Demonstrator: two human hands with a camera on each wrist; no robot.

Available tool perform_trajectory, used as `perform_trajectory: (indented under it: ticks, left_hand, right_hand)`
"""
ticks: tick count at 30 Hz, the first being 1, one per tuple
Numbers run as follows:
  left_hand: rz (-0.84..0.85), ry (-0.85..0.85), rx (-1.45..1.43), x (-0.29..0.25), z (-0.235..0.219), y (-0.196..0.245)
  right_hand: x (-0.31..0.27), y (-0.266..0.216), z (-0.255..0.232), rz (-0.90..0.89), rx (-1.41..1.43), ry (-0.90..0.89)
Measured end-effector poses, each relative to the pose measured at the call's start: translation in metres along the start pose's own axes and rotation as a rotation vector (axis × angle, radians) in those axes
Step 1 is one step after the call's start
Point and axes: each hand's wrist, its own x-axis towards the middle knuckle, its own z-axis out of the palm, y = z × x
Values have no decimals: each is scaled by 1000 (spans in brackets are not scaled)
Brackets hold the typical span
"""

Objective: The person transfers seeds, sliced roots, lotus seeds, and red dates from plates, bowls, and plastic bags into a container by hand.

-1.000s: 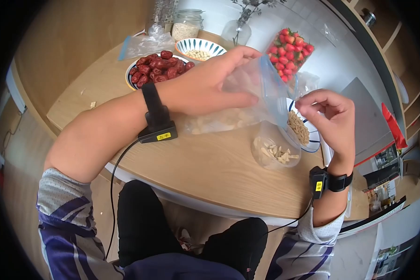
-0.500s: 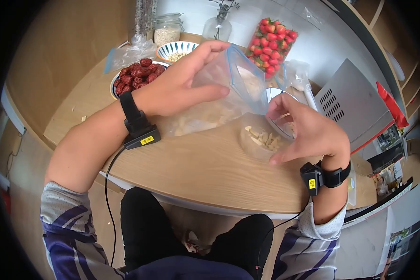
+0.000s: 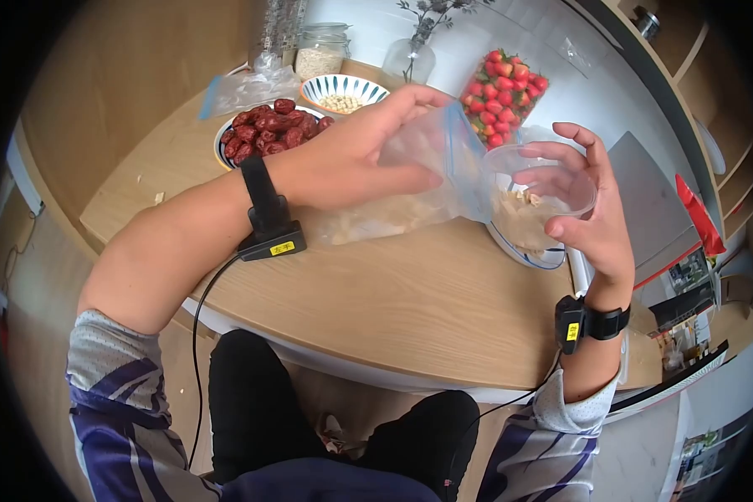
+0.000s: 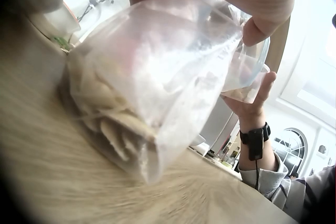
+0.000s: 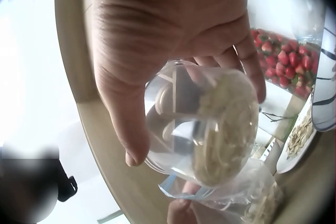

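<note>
Pale wood-grain surface (image 3: 376, 309) with curved front edge, bearing wrinkled dark-red dates (image 3: 268, 131) on a blue-rimmed white plate (image 3: 221, 157). Left hand (image 3: 351, 159), thumb and fingers curved round a blue-edged clear plastic bag (image 4: 173, 71) of pale pieces (image 4: 118, 134), its base on the surface; right hand (image 3: 594, 209), thumb and fingers gripping a round clear plastic cup (image 5: 202, 129) of similar pieces, close beside the bag's mouth

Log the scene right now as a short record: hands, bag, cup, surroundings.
Left hand: holds the plastic bag
Right hand: grips the clear cup
Cup: above the table, beside the bag's mouth; contact unclear
Cup contents: pale pieces
Bag: bottom on the table, pale pieces inside
Red dates: heaped in a bowl
Strawberries: at the back
</note>
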Motion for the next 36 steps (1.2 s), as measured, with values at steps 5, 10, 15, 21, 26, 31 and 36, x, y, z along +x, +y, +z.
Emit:
perform_trajectory:
  ticks: [5, 10, 15, 21, 26, 31, 36]
  left_hand:
    - [-7, -34, -86, 2, 5, 1]
    - [8, -55, -44, 1, 5, 3]
    - [121, -2, 162, 2, 5, -7]
    - [122, -18, 209, 1, 3, -4]
    - [101, 2, 165, 3, 4, -4]
    - [53, 11, 105, 1, 3, -1]
    - [73, 37, 54, 3, -2, -4]
  right_hand:
    - [10, -1, 28, -167, -207, 128]
    - [18, -33, 53, -222, -369, 149]
    - [33, -50, 56, -335, -554, 42]
    - [39, -57, 61, -404, -655, -9]
    - [34, -46, 58, -411, -554, 53]
    - [25, -36, 49, -371, -458, 165]
    - [6, -32, 33, -133, -75, 275]
